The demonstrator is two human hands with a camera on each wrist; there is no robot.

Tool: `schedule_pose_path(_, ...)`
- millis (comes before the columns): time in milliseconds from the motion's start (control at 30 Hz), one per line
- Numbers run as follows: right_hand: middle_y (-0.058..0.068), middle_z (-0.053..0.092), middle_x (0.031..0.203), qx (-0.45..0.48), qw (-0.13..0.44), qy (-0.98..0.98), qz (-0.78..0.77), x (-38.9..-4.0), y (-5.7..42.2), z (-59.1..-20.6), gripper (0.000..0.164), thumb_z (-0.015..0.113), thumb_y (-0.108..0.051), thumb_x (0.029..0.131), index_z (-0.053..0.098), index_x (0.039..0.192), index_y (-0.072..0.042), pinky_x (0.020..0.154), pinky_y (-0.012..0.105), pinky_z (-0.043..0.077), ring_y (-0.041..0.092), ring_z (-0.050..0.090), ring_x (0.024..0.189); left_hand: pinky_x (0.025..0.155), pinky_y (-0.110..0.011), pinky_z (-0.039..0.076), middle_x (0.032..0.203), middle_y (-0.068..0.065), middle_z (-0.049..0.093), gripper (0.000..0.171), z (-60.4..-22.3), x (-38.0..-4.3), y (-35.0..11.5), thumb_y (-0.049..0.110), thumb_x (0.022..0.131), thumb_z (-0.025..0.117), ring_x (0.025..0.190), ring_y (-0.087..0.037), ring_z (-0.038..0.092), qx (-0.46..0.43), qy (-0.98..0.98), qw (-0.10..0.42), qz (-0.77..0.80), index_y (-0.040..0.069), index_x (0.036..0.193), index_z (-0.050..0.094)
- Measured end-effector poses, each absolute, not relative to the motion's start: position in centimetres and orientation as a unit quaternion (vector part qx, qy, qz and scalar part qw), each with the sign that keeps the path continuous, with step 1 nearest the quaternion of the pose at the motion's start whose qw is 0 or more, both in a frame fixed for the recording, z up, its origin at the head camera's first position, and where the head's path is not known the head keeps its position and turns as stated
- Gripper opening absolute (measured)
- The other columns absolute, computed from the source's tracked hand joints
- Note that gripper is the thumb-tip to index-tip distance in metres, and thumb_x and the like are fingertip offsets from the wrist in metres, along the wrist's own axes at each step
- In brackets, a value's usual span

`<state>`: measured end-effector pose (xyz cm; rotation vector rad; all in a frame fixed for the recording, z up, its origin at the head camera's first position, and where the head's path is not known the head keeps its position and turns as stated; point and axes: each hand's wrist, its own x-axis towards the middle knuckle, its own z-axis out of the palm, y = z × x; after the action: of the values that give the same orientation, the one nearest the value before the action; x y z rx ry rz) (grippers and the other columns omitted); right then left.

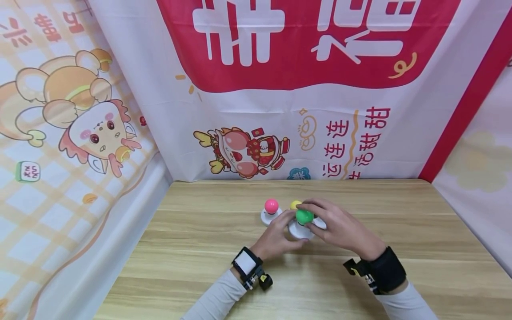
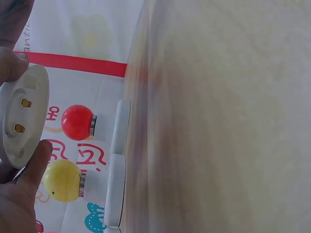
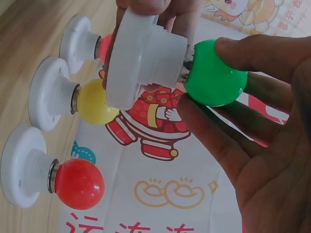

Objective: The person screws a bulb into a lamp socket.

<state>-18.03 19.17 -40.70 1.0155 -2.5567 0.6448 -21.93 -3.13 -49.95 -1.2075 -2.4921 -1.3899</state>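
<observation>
Above the table, my left hand (image 1: 276, 240) grips the round base of a white lamp holder (image 3: 129, 60) by its rim. Two brass terminals show on the base's underside in the left wrist view. A green light bulb (image 3: 216, 73) sits in the mouth of this holder, a strip of its metal cap showing. My right hand (image 1: 340, 224) holds the green bulb between thumb and fingers. Behind the hands, a yellow bulb (image 3: 95, 101) and a red bulb (image 3: 80, 183) stand upright in white holders of their own. A pink bulb (image 1: 271, 206) in another holder stands to their left.
The holders stand in a row on a wood-grain table (image 1: 192, 249). A white cloth with red print (image 1: 240, 106) hangs along the table's back edge, and a checked cartoon cloth (image 1: 72, 213) hangs on the left. Both wrists wear black straps with small devices.
</observation>
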Motion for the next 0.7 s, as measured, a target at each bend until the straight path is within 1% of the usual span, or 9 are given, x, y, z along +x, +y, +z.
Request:
schedule_pose_path(200,0.009,0.069,0.136,0.355,0.161,-0.895,0.217,-18.07,18.98,-40.69,0.051,0.087,-0.015,0.09,0.069,0.137,-0.011,0.102,0.042,0.063,0.026,0.069,0.125,0.119,-0.034,0.051,0.156,-0.004,0.055,0.076,-49.86,-21.96,-3.39,0.022,0.092,0.085,0.142,-0.018,0.057,-0.389,-0.807,0.026,-0.444,0.018,0.157,0.047)
schedule_pose_path(333,0.009,0.065,0.145,0.351,0.15,-0.899,0.216,-18.03,18.92,-40.71,0.058,0.085,-0.017,0.091,0.064,0.146,-0.013,0.106,0.048,0.061,0.029,0.066,0.132,0.12,-0.034,0.05,0.156,-0.003,0.055,0.075,-49.88,-22.05,-3.53,0.022,0.092,0.085,0.142,-0.018,0.056,-0.387,-0.807,0.024,-0.445,0.017,0.157,0.047)
schedule_pose_path(400,0.008,0.063,0.15,0.349,0.139,-0.9,0.218,-18.03,18.88,-40.71,0.063,0.083,-0.016,0.092,0.06,0.15,-0.015,0.108,0.051,0.059,0.031,0.063,0.136,0.12,-0.035,0.049,0.156,-0.004,0.056,0.075,-49.94,-22.11,-3.57,0.021,0.092,0.085,0.142,-0.017,0.057,-0.387,-0.809,0.025,-0.442,0.016,0.156,0.047)
schedule_pose_path(467,0.008,0.06,0.154,0.354,0.132,-0.9,0.217,-18.12,18.83,-40.76,0.065,0.081,-0.013,0.092,0.058,0.153,-0.016,0.109,0.051,0.058,0.031,0.061,0.139,0.12,-0.035,0.05,0.155,-0.004,0.057,0.076,-50.0,-22.17,-3.63,0.021,0.091,0.086,0.141,-0.018,0.057,-0.388,-0.81,0.026,-0.439,0.016,0.156,0.047)
schedule_pose_path(533,0.007,0.061,0.154,0.357,0.122,-0.9,0.218,-18.17,18.76,-40.8,0.064,0.079,-0.011,0.093,0.058,0.153,-0.017,0.11,0.05,0.058,0.029,0.061,0.139,0.121,-0.036,0.049,0.154,-0.003,0.057,0.076,-50.09,-22.24,-3.69,0.02,0.091,0.086,0.141,-0.017,0.057,-0.39,-0.808,0.026,-0.441,0.016,0.156,0.047)
schedule_pose_path(600,0.008,0.063,0.152,0.363,0.119,-0.897,0.22,-18.24,18.69,-40.9,0.061,0.078,-0.008,0.093,0.06,0.151,-0.015,0.109,0.049,0.058,0.029,0.063,0.137,0.12,-0.035,0.049,0.153,-0.004,0.058,0.077,-50.15,-22.25,-3.71,0.019,0.091,0.086,0.14,-0.017,0.058,-0.395,-0.806,0.026,-0.44,0.015,0.157,0.046)
schedule_pose_path(700,0.011,0.066,0.147,0.369,0.122,-0.894,0.222,-18.41,18.38,-40.94,0.058,0.079,-0.005,0.092,0.063,0.148,-0.012,0.107,0.05,0.059,0.031,0.066,0.133,0.119,-0.035,0.05,0.152,-0.003,0.058,0.076,-49.97,-22.23,-4.0,0.02,0.092,0.085,0.138,-0.017,0.058,-0.395,-0.806,0.026,-0.439,0.015,0.156,0.046)
